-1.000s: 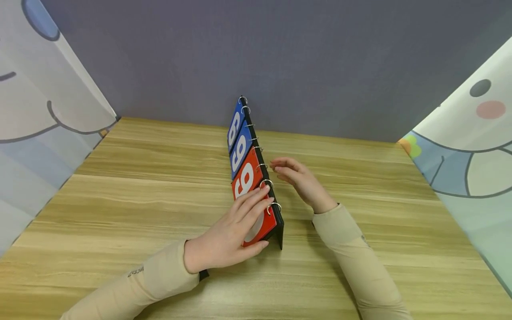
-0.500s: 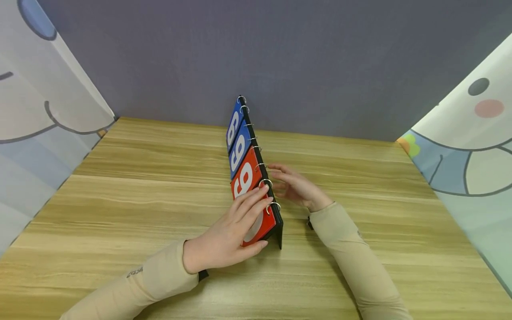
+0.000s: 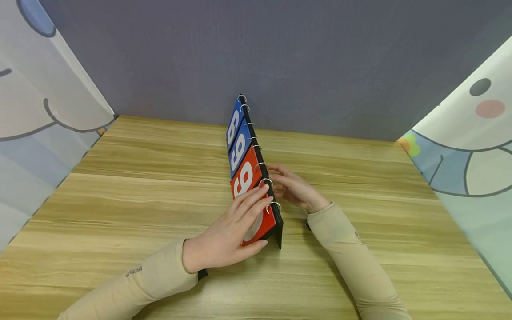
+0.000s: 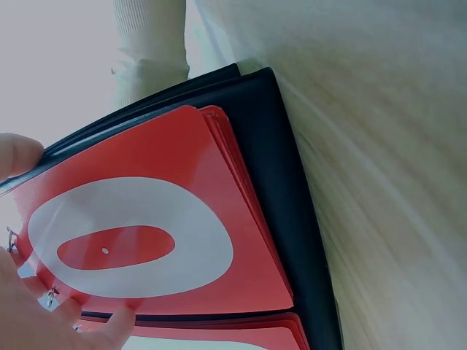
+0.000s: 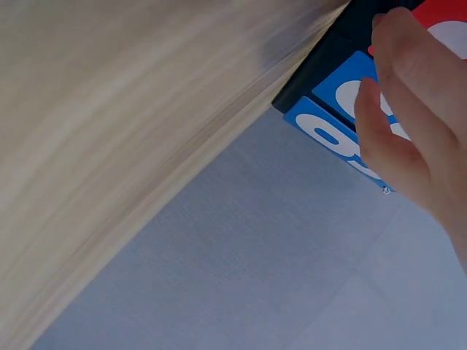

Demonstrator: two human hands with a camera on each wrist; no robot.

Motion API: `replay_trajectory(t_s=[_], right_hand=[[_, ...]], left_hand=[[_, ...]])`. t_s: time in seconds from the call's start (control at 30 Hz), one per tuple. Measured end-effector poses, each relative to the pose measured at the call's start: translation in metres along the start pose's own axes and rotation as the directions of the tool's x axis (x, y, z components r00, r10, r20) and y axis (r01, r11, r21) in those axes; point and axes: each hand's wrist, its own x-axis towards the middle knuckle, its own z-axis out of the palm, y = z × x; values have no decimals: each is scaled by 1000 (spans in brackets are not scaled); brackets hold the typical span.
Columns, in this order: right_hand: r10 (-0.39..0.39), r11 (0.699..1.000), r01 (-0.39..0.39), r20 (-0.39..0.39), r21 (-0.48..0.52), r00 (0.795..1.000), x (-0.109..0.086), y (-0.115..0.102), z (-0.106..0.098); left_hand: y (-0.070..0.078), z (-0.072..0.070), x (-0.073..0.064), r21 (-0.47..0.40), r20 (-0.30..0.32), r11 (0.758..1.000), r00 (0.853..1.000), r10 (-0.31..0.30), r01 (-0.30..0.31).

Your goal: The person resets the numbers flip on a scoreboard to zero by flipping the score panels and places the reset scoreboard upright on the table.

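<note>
A tabletop flip scoreboard (image 3: 256,165) stands like a tent, its red and blue number cards hung on metal rings along the black ridge. My left hand (image 3: 232,235) lies across the nearest red card with fingers straight, fingertips by the rings and thumb at the near edge. That red card (image 4: 168,149) shows a white 0 in the left wrist view. On the far side of the ridge, my right hand (image 3: 298,189) has its fingers loosely bent against the other face, partly hidden by the board. Blue cards (image 5: 328,135) show past its fingers in the right wrist view.
The wood-grain table (image 3: 132,200) extends around the scoreboard. A grey wall panel (image 3: 256,53) rises behind it, and cartoon-printed cloths (image 3: 468,146) hang at both sides.
My right hand has moved left and slightly down, its fingertips now behind the ridge. The left hand and the scoreboard have stayed in place.
</note>
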Motion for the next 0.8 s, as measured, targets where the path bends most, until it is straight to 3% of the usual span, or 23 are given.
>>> replay_trajectory(t_s=[0.37, 0.53, 0.63, 0.8], right_hand=[[-16, 1000, 16, -31, -17, 999, 0, 1, 1], [-48, 997, 38, -148, -67, 988, 2, 0, -3], [-62, 997, 46, -297, -60, 953, 3, -2, -9], [-81, 995, 100, -516, 9, 853, 3, -7, -23]], left_hand=[[0, 1, 0, 13, -5, 1000, 1000, 3, -3], [-1, 1, 0, 11, -11, 1000, 1000, 4, -4], [-1, 1, 0, 11, -15, 1000, 1000, 6, -6], [-1, 1, 0, 11, -13, 1000, 1000, 5, -5]])
